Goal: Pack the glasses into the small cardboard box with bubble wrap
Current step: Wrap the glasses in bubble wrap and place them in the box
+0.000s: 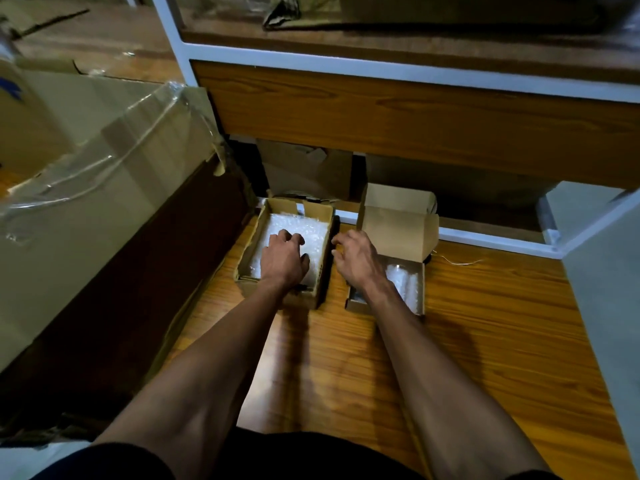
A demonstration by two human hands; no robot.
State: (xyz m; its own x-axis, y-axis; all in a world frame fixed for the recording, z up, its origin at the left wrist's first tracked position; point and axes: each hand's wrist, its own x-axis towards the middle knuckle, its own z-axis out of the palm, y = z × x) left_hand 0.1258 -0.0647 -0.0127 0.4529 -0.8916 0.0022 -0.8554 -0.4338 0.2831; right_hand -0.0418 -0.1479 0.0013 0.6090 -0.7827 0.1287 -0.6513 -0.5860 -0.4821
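An open cardboard box sits on the wooden floor, lined with white bubble wrap. My left hand lies flat inside it, fingers spread, pressing on the wrap. To its right stands a smaller cardboard box with its lid raised; something clear and shiny, wrap or glass, shows inside. My right hand hovers between the two boxes with fingers curled and apart, holding nothing. My right forearm hides much of the small box's inside.
A large cardboard carton with loose clear plastic leans at the left. A wooden cabinet with white frame stands behind the boxes, with more cardboard beneath it. A thin wire lies on the floor at the right.
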